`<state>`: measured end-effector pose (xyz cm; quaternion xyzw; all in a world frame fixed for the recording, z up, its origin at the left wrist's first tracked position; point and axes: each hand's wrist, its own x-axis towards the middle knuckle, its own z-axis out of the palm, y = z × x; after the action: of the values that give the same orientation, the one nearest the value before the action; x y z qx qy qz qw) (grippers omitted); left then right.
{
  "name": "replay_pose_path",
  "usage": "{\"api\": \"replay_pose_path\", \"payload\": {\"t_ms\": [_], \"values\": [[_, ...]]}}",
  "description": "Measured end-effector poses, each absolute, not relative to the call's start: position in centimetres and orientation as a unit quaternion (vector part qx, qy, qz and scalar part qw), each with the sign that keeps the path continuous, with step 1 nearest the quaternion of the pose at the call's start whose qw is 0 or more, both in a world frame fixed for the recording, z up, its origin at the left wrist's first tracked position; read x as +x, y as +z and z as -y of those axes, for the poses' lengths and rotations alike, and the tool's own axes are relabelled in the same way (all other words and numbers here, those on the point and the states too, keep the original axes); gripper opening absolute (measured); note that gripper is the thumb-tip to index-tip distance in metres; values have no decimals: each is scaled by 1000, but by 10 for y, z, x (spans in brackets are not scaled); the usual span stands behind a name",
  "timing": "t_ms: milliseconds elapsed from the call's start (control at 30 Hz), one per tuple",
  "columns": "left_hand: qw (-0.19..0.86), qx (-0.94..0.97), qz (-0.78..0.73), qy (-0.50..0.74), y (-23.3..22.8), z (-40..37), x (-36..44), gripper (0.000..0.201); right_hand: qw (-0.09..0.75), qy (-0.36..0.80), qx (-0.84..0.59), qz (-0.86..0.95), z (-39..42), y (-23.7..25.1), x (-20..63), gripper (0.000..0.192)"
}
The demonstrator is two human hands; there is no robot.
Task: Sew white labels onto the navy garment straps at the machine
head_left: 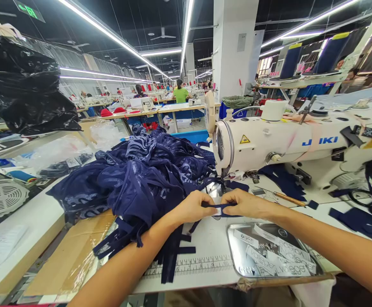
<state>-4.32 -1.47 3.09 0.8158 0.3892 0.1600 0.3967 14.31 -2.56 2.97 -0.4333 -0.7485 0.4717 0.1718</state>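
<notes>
So the navy strip (228, 211) is at the front of the desk (210, 236), stretched between two hands, with the sewing machine (253, 143) at its 1 o'clock. Left hand (195, 207) has thumb and fingers pinched together on one end; right hand (246, 203) pinches the other, fingers nearly closed up too. A little white label (218, 211) shows in the gap between them.

Handling-wise, I'd guess the strip is super light, soft and floppy, maybe a bit stretchy, nothing fragile. The label looks thin and probably slides around easily, so I'd pinch close on both sides of it and keep the strip flat. Navy garment pile (144, 187) sits at 10 o'clock, looks limp and kinda slippery. Metal tray (235, 251) with loose labels (293, 251) is at 4 o'clock.
</notes>
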Motion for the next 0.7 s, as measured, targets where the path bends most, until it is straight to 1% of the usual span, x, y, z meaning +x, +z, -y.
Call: {"api": "replay_pose_path", "payload": {"t_ms": [200, 267, 367, 467, 567, 633, 700], "values": [[412, 807, -397, 145, 31, 12, -35, 16, 196, 476, -428, 743, 23, 21, 151, 10], [407, 807, -406, 134, 30, 11, -30, 16, 184, 468, -436, 746, 19, 17, 154, 8], [383, 809, -430, 119, 27, 7, -20, 15, 149, 415, -474, 763, 13, 12, 156, 6], [343, 815, -457, 95, 23, 0, -11, 14, 138, 311, -525, 780, 12, 9, 159, 4], [309, 816, -484, 63, 22, -8, -6, 13, 179, 143, -535, 813, 17, 5, 167, 9], [300, 815, -493, 43, 22, -11, -4, 13, 216, 66, -491, 841, 22, 0, 173, 13], [294, 814, -501, 26, 23, -13, -2, 12, 236, 56, -420, 874, 27, -4, 178, 19]]}}
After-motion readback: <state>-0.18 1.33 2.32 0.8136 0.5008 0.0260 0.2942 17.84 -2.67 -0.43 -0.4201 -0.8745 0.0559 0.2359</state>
